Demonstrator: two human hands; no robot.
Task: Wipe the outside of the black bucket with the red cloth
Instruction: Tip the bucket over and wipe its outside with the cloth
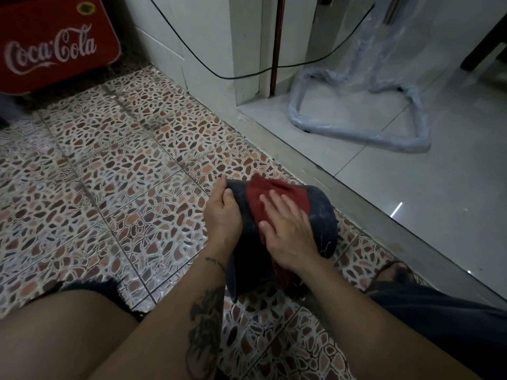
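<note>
Right hand lies flat, fingers spread, pressing the red cloth against the side of the black bucket; not gripping, just palm pressure. Left hand is curled around the bucket's end at 9 o'clock of the cloth, thumb on top, clamping it.

Bucket lies on its side on the pebble-pattern floor, just below frame centre, between the person's knees. Judgement: laid over so the curved wall faces up for wiping; left hand likely stops it rolling and can turn it to expose fresh surface. Cloth drapes over the top and hangs down the near side at 6 o'clock. Pale scuffs show on the wall at 3 o'clock of the cloth, not yet covered.

Surroundings, nearer first: sandalled foot at 4 o'clock, close to the bucket. Raised step just behind it limits rolling that way. Plastic-wrapped frame at 1 o'clock, black cable at 12, red cooler at 10, all well apart.
</note>
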